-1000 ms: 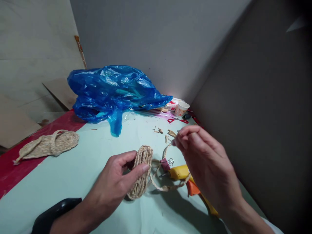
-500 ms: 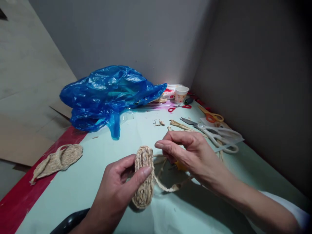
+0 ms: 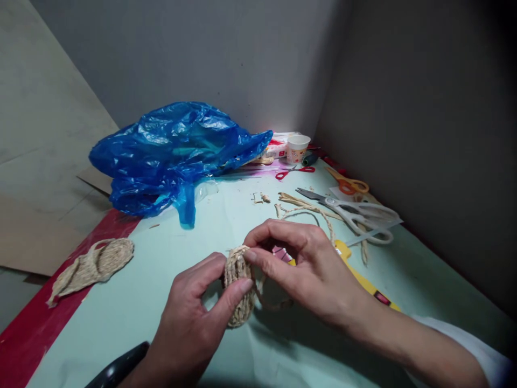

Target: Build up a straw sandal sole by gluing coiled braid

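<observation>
Between the thumb and fingers of my left hand (image 3: 202, 307) is a small oval sole of coiled, braided straw (image 3: 239, 293), held upright above the table. My right hand (image 3: 299, 258) is closed in a pinch at the sole's top right edge, thumb in front and forefinger behind. Whether a needle or thread is between those fingertips is hidden. A braided straw cord (image 3: 278, 306) hangs from the sole's right side, beneath my right hand. A small woven straw sandal (image 3: 95, 269) lies at the table's left edge.
A crumpled blue plastic bag (image 3: 177, 156) fills the back left. White-handled scissors (image 3: 343, 210), orange scissors (image 3: 347, 183), red scissors (image 3: 294, 171) and straw strands (image 3: 302, 203) lie at right. A paper cup (image 3: 298, 149) stands behind. A yellow tool (image 3: 369, 283) lies by my right forearm.
My right hand has moved left, from beside the sole onto its top edge. The sole has tipped and looks shorter. The yellow tool by my right forearm shows more.
</observation>
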Available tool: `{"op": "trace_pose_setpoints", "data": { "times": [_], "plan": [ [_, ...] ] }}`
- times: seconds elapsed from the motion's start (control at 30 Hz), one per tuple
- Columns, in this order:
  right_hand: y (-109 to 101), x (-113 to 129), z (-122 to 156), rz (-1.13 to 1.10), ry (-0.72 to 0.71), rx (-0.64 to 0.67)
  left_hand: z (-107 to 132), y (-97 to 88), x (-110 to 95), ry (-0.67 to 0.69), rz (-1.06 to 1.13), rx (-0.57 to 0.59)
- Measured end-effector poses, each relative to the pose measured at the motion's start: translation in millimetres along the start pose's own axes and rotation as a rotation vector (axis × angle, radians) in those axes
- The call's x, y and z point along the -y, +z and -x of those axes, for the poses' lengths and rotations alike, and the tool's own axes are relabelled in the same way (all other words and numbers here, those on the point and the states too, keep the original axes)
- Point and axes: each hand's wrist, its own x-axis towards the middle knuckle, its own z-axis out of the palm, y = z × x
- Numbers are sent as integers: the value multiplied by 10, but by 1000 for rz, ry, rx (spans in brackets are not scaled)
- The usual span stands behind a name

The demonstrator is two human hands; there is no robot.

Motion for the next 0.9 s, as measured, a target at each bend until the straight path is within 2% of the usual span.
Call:
{"op": "trace_pose_setpoints", "data": {
  "times": [0.07, 0.13, 0.23, 0.33, 0.43, 0.5, 0.63, 0.8, 0.9],
  "plan": [
    [2, -25, 0, 13, -7, 2, 1, -11, 8, -17, 6, 14],
    [-16, -48, -5, -15, -3, 66, 3, -24, 16, -73, 76, 26],
    [-67, -54, -21, -87, 92, 164, -4, -38, 31, -187, 239, 52],
    [-125, -38, -47, -216, 140, 76, -42, -38, 57, -307, 395, 40],
    [-190, -55, -84, -390, 68, -53, -106, -43, 79, -425, 655, -52],
    [-242, -92, -112, -410, 37, -93, -148, -66, 72, -469, 784, -131],
    [-355, -161, -153, -398, 56, -117, -189, -135, 12, -467, 844, -219],
    [-419, -172, -144, -344, 104, -70, -157, -155, -29, -449, 962, -199],
    [-410, -166, -138, -238, 76, -86, -132, -143, -36, -451, 1020, -186]
  ]
}}
